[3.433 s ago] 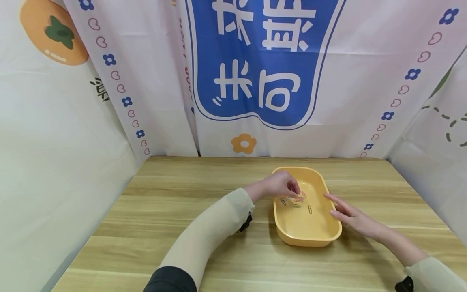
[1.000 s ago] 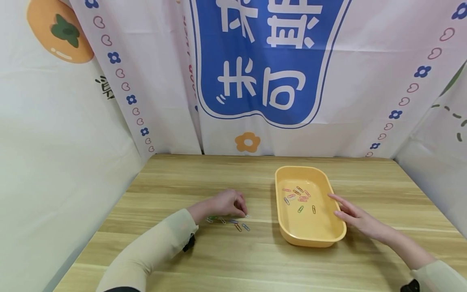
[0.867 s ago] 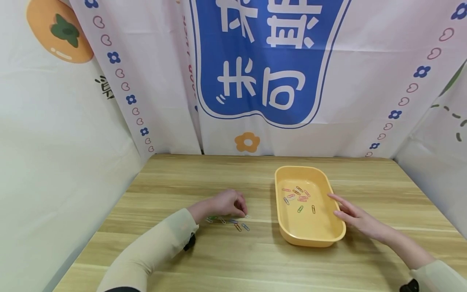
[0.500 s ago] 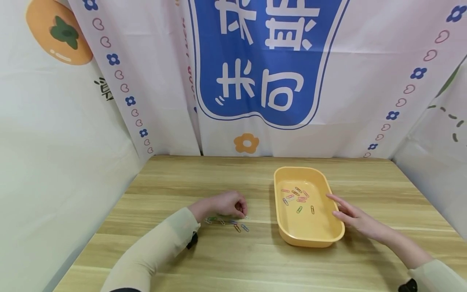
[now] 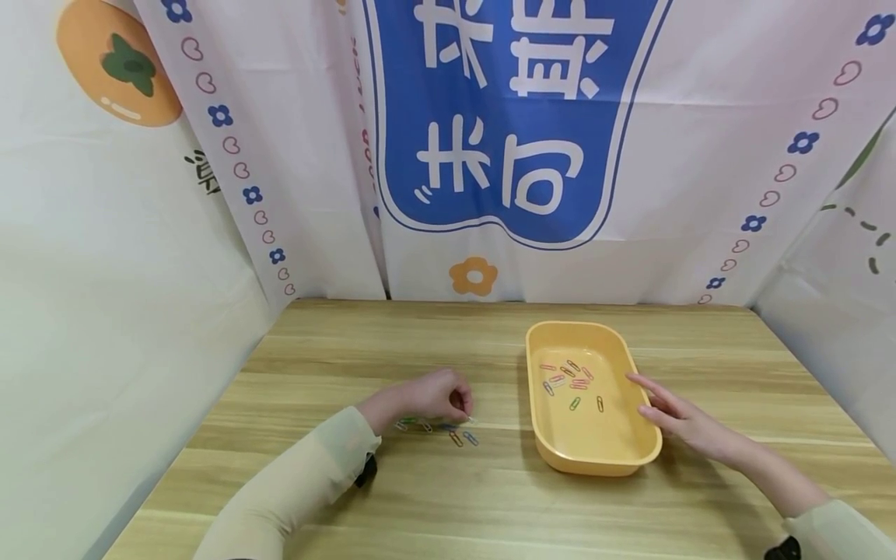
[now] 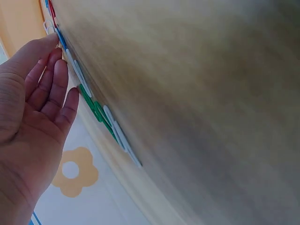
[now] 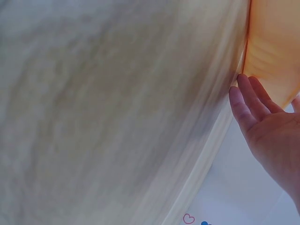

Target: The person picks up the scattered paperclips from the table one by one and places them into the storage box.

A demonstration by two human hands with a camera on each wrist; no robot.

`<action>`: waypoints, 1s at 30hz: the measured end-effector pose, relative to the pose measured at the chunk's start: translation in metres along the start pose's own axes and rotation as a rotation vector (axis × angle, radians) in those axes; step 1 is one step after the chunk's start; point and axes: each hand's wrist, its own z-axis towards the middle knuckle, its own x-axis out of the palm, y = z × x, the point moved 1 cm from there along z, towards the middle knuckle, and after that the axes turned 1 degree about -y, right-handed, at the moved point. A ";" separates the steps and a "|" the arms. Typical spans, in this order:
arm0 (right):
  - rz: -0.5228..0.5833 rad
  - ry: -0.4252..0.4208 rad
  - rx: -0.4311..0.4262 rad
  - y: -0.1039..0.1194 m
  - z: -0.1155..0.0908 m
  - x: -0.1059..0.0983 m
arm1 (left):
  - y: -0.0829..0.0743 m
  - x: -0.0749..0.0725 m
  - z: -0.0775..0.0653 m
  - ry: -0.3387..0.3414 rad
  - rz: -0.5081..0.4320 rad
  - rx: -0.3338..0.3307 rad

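Note:
My left hand (image 5: 437,395) is low over the table, thumb and forefinger tips together at a small white paper clip (image 6: 48,27). Beside and below that hand lie loose paper clips: a brown one (image 5: 456,439), a light blue one (image 5: 471,439), and green (image 6: 97,110) and white ones in a line under the fingers. To the right stands a yellow plastic box (image 5: 595,467), holding several clips, among them a green clip (image 5: 575,404) and a brown clip on its floor. My right hand (image 5: 689,420) rests its extended fingers on the box's right side.
A wood-grain table (image 5: 434,505) carries everything. Behind it hangs a white printed cloth (image 5: 420,264) with a blue sign, and more cloth encloses the left and right sides.
My left hand came from over the box back to the loose clips on the table. Over the last second it has barely shifted, fingertips staying at the white clip. The right hand stays on the box.

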 end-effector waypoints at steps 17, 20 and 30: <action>0.013 -0.001 0.006 -0.002 -0.002 0.002 | -0.001 -0.016 -0.002 -0.132 -0.211 -0.076; 0.026 0.002 0.002 -0.003 -0.002 0.001 | -0.006 -0.028 0.001 -0.148 -0.143 0.009; 0.035 0.008 -0.008 -0.001 -0.001 0.000 | -0.026 -0.059 0.011 -0.173 -0.123 0.060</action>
